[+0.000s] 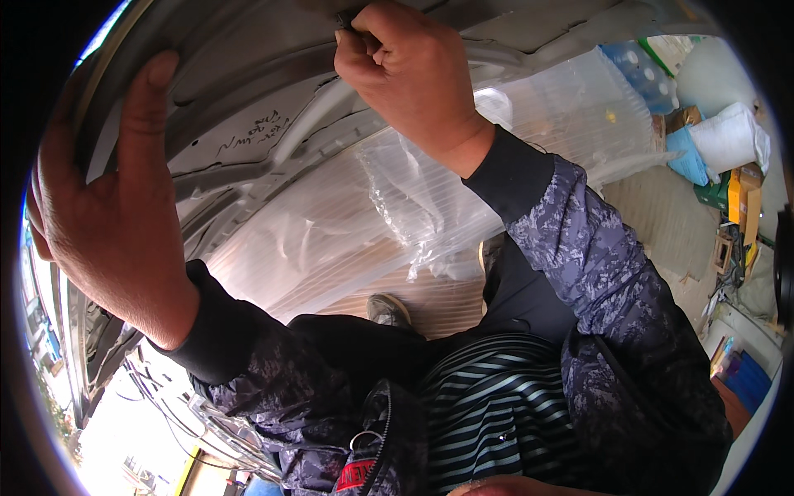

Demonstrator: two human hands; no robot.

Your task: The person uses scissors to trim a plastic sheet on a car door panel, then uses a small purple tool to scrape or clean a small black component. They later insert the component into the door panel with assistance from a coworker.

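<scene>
Left hand [112, 211] lies flat, fingers spread and pressed against the curved rim of a grey metal panel [248, 132], thumb up along the rim edge; grip is open, not pinching anything. Right hand [409, 78] is curled into a closed fist at the panel's upper edge, fingertips pinching a small dark part [346, 22] right at the top of frame; what the part is, can't tell. The part sits inside the right grip, well apart from the left hand. Panel ribs run between the two hands, with bare metal there. Below the panel, clear plastic sheeting [430, 198] hangs crumpled just under the right wrist. Wooden floor [662, 219] beyond, with blue and white bags [719, 140] crowded at the right edge. A shoe [387, 309] shows low centre.
</scene>
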